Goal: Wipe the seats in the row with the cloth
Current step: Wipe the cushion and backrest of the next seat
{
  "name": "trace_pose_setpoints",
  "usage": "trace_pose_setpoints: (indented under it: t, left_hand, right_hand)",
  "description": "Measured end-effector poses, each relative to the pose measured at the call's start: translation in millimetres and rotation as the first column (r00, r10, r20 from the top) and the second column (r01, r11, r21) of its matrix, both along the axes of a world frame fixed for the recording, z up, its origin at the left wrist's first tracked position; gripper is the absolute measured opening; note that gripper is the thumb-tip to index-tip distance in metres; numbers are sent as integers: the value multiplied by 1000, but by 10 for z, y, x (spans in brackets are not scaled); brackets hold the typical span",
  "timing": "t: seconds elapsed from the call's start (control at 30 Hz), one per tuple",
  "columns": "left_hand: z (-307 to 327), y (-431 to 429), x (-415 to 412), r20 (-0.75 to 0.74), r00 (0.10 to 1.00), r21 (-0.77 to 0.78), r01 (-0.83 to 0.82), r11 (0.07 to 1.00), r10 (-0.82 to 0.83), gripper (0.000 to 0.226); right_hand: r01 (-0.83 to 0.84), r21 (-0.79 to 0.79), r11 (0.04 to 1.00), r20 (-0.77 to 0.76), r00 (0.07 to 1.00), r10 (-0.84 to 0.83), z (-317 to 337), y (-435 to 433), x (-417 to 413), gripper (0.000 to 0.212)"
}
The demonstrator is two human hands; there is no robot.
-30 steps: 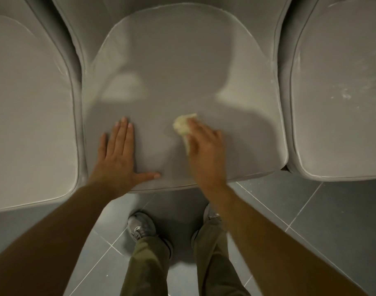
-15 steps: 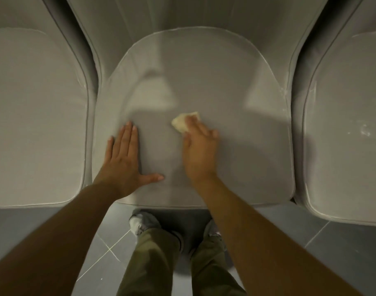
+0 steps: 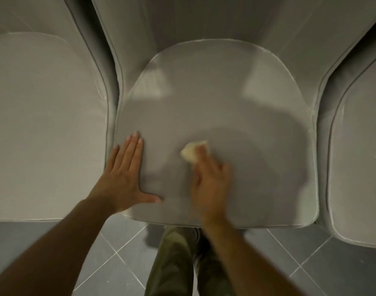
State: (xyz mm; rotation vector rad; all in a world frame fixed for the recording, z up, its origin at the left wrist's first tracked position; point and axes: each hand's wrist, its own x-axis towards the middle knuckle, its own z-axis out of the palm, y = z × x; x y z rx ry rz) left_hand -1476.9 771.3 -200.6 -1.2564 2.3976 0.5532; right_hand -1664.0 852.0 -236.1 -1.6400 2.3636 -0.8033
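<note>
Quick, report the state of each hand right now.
Left hand: open, flat on the middle seat.
Right hand: closed on the cloth, pressing it to that seat; motion-blurred.

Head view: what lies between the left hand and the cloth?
Only bare grey cushion of the middle seat; nothing sits between the flat left hand and the cloth in the head view.
</note>
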Motion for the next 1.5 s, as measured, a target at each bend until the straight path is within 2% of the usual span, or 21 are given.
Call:
trace_pose_setpoints:
  t: [0.1, 0.17, 0.23, 0.3, 0.37, 0.43, 0.5, 0.6, 0.67, 0.77, 0.83, 0.87, 0.93, 1.0, 1.07, 1.23, 1.4, 1.5]
  left_hand:
    - [4, 78, 226, 42, 999, 21, 30, 999, -31, 135]
    - [10, 57, 364, 69, 996, 30, 54, 998, -56, 134]
    - [25, 8, 445, 93, 994, 47, 51, 998, -55, 134]
    - [39, -70, 474, 110, 993, 45, 45, 998, -50, 135]
    - [47, -149, 463, 99, 994, 32, 39, 999, -42, 135]
    - [37, -219, 471, 77, 997, 9, 14, 1000, -14, 134]
    - [12, -273, 517, 56, 998, -25, 1, 1000, 1, 134]
    - [-25, -302, 626, 28, 1000, -38, -12, 999, 13, 134]
    - [-32, -307, 719, 20, 999, -38, -26, 999, 27, 132]
    - [-32, -290, 869, 1, 999, -43, -51, 998, 51, 125]
    - [-45, -259, 947, -1, 998, -55, -64, 996, 64, 128]
    - [-51, -241, 970, -6, 998, -55, -68, 996, 67, 130]
    - [-42, -211, 962, -14, 997, -68, -78, 995, 77, 132]
    - [-18, -188, 907, -20, 997, -82, -82, 993, 81, 132]
    - [10, -129, 842, -31, 996, -69, -88, 994, 86, 131]
    - [-16, 292, 717, -31, 998, -48, -57, 997, 55, 131]
    - [-48, 625, 726, -10, 998, -78, -70, 995, 69, 127]
    - [-92, 738, 811, 4, 996, -93, -94, 991, 94, 128]
  right_hand:
    - [-18, 50, 999, 119, 993, 12, 102, 242, 824, 31]
    - [-21, 43, 999, 206, 978, 12, 140, 216, 908, 30]
    - [-110, -30, 993, 271, 956, 114, 192, 153, 723, 35]
    - [-62, -88, 994, 241, 967, 82, 219, -25, 381, 39]
    - [89, -116, 989, 183, 981, -66, 193, -357, -57, 39]
    - [192, -91, 977, 101, 978, -182, 94, -725, -428, 35]
    - [218, -31, 975, 49, 975, -216, -5, -1020, -495, 32]
    - [83, -49, 995, 15, 996, -83, -16, -1102, 196, 33]
    - [-88, -30, 996, 95, 991, 90, 71, -919, 885, 43]
    - [-337, 97, 936, 283, 911, 299, 175, -608, 1439, 56]
    - [-410, 46, 911, 324, 869, 375, 235, -603, 1322, 42]
    - [-385, -23, 923, 307, 875, 373, 261, -638, 1191, 36]
    - [-192, -117, 974, 263, 940, 217, 346, -761, 828, 35]
    - [-42, -90, 995, 234, 970, 62, 380, -839, 422, 36]
    - [20, -29, 999, 194, 981, -14, 338, -760, 118, 37]
    - [13, 77, 997, 181, 983, -27, 354, -258, -39, 38]
    - [-4, 18, 1000, 145, 989, 1, 297, 189, 39, 39]
    - [42, 12, 999, 75, 996, -42, 117, 259, 299, 37]
